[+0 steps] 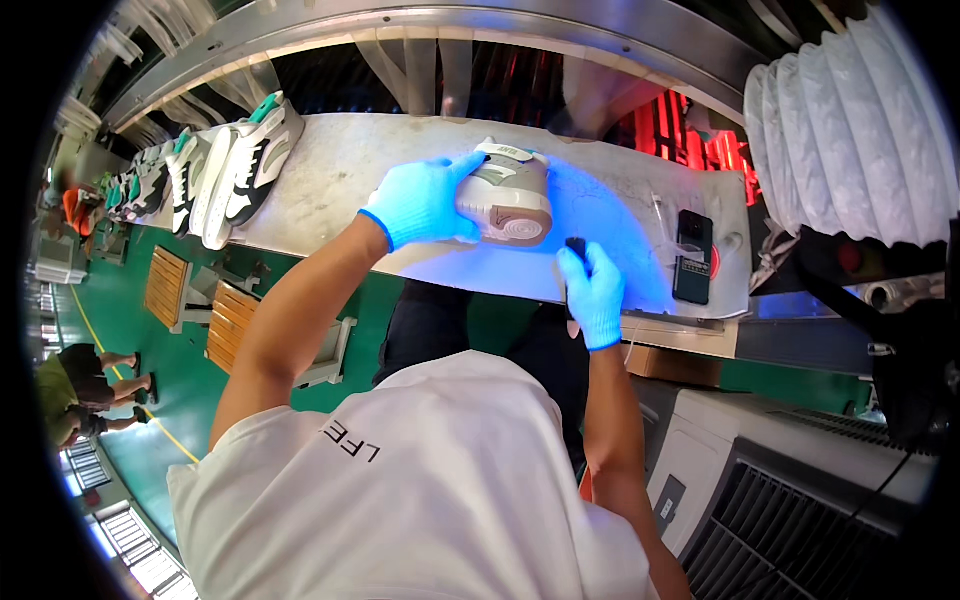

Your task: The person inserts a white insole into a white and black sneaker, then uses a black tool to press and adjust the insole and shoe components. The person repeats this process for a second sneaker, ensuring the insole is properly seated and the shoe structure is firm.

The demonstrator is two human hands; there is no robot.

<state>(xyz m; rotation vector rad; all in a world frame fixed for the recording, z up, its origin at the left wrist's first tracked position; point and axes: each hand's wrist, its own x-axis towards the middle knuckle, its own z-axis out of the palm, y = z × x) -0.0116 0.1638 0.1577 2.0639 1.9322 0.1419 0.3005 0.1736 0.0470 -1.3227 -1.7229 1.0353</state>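
A white and grey sneaker [507,198] rests on the metal worktop with its heel toward me, under blue light. My left hand [420,200] is closed on its left side, thumb and fingers spread around the upper and the heel. Just right of the sneaker and apart from it, my right hand [595,295] is closed round a small black tool [576,245]; its dark end sticks out above the fingers, and its kind is hidden by the grip. Both hands wear gloves that look blue in the light.
Several white, black and green sneakers [262,160] line the left of the worktop [345,150]. A dark phone [693,258] lies at its right end. Red-lit machinery [690,135] stands behind, a white ribbed duct [850,130] at far right. A grey unit [740,470] stands lower right.
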